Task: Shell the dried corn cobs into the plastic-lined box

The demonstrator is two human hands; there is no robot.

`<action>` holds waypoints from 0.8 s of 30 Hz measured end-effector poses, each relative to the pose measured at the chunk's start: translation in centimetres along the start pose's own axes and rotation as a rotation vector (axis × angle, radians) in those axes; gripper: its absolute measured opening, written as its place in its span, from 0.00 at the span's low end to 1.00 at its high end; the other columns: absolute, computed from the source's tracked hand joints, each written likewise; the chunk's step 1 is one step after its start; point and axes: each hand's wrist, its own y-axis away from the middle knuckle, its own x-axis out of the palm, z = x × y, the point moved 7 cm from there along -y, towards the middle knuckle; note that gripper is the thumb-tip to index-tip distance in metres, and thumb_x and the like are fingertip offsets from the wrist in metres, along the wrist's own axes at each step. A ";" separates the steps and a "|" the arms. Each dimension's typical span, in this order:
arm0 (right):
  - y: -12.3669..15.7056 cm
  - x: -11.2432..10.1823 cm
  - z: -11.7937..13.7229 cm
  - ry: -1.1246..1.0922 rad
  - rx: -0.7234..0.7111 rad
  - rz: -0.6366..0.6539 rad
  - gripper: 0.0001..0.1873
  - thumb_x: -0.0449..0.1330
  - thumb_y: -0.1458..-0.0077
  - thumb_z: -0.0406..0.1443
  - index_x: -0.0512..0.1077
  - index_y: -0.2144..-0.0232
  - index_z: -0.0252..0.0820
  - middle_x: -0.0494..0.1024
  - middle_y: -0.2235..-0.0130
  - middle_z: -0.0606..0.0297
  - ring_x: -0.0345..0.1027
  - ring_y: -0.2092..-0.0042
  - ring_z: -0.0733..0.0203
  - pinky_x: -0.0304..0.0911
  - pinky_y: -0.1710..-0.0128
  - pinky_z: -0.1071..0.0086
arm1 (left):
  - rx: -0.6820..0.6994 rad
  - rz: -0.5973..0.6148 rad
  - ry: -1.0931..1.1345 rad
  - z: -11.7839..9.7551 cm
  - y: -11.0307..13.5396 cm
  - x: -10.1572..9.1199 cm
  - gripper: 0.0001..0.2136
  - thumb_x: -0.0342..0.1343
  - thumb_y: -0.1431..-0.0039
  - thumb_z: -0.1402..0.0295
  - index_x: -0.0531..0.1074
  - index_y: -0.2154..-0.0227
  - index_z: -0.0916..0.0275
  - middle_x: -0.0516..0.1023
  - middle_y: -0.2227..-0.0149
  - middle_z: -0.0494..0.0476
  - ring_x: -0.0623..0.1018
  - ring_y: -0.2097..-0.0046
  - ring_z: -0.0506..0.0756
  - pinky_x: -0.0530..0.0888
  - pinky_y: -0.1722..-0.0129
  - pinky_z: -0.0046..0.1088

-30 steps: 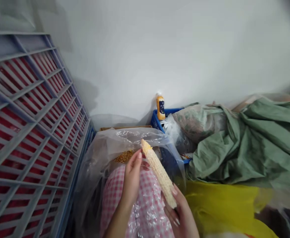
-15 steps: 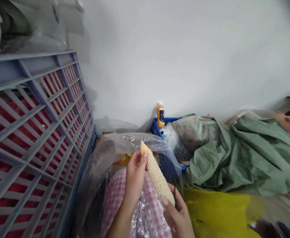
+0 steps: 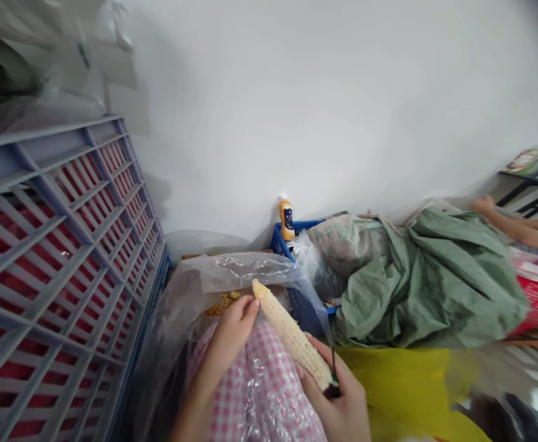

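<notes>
A pale corn cob (image 3: 291, 334), mostly bare of kernels, slants across the middle with its tip up and to the left. A few yellow kernels show near the tip. My left hand (image 3: 236, 325) pinches the cob just below that tip. Around the lower end, my right hand (image 3: 337, 396) is closed. A thin dark object with some green (image 3: 334, 376) sticks up beside the cob in my right hand; its kind is unclear. Beneath is a clear plastic bag (image 3: 245, 264) with loose yellow kernels (image 3: 220, 304). Pink checked cloth (image 3: 269, 399) lies under my forearms.
A tall slatted plastic crate (image 3: 66, 245) with red contents stands at left. A blue bin (image 3: 278, 239) holds an orange bottle (image 3: 287, 220) and bags. Green sheeting (image 3: 434, 282) and a yellow sack (image 3: 392, 387) lie at right. Another person's arm (image 3: 508, 221) reaches in far right.
The cob and both hands sit slightly lower, and my view has swung a little right. More of the other person's arm and a red bag show at right.
</notes>
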 end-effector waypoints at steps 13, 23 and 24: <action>0.3 -0.1 0.1 0.423 -0.427 0.171 0.16 0.55 0.47 0.35 0.68 0.54 0.40 0.75 0.60 0.58 0.72 0.63 0.62 0.69 0.67 0.77 | 0.003 -0.002 -0.060 2.8 -1.3 2.8 0.09 0.46 0.48 0.63 0.66 0.74 0.62 0.70 0.75 0.51 0.69 0.75 0.50 0.66 0.73 0.26; -0.2 -1.7 -2.1 0.482 -0.254 0.129 0.18 0.55 0.48 0.39 0.69 0.55 0.40 0.76 0.58 0.59 0.72 0.59 0.59 0.69 0.61 0.73 | 0.167 0.065 -0.774 3.2 -0.2 6.8 0.12 0.36 0.40 0.71 0.65 0.69 0.64 0.70 0.64 0.60 0.73 0.65 0.54 0.69 0.66 0.30; -0.3 -1.7 -2.6 0.490 -0.216 0.130 0.18 0.55 0.48 0.39 0.69 0.55 0.40 0.76 0.58 0.59 0.72 0.59 0.59 0.68 0.61 0.72 | 0.169 0.128 -0.902 3.4 0.0 7.2 0.13 0.35 0.40 0.73 0.66 0.66 0.64 0.70 0.62 0.62 0.74 0.65 0.55 0.69 0.67 0.31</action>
